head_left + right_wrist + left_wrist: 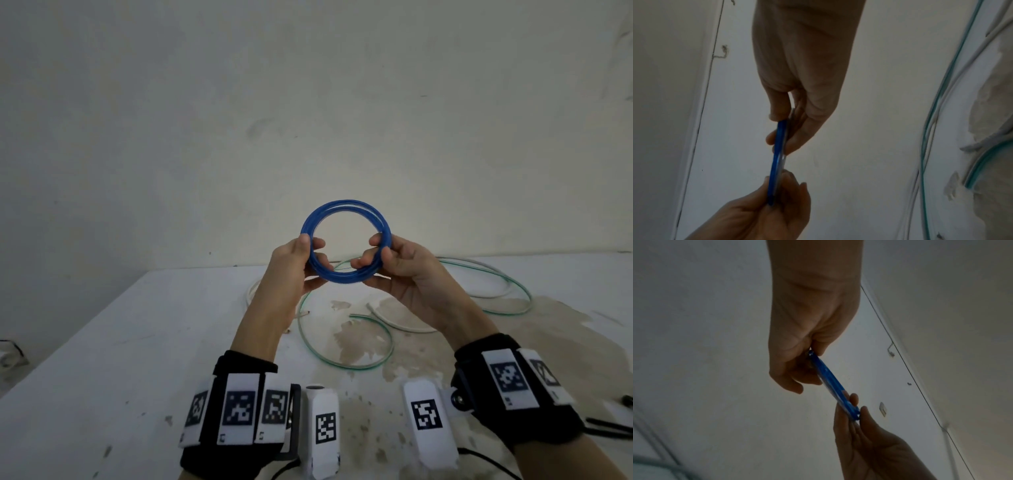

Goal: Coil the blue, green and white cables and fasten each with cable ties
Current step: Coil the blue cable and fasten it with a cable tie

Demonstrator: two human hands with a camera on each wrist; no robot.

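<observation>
Blue cable [346, 246], wound into a round coil of several turns, is held up in the air above the far part of the table [102, 359] in the head view. The left hand [294, 263] grips the coil's left side, thumb on the near face and fingers curled through the ring; the right hand [404, 270] grips the right side the same way. Below and beyond the hands, the green cable [342, 363] and the white cable [394, 323] lie loose and uncoiled on the stained tabletop, their loops crossing each other. No tie can be made out on the coil. At the right edge of the table lie thin dark strips [613, 426] that may be ties; they are too small to tell.

From the left wrist, the coil [830, 382] appears edge-on, a flat blue band pinched between thumb and fingers of the left hand [809, 331] above and the right hand [869, 443] below.

From the right wrist, the same edge-on coil [780, 155] is clamped by the right hand [801, 81] above and the left hand [764, 216] below, with the loose green cable [929, 129] trailing on the right.

To finish this step well, I judge that one hand should keep the turns squeezed flat together so none springs loose, while the other lets go to fetch a tie and wrap it where the cable ends meet.
</observation>
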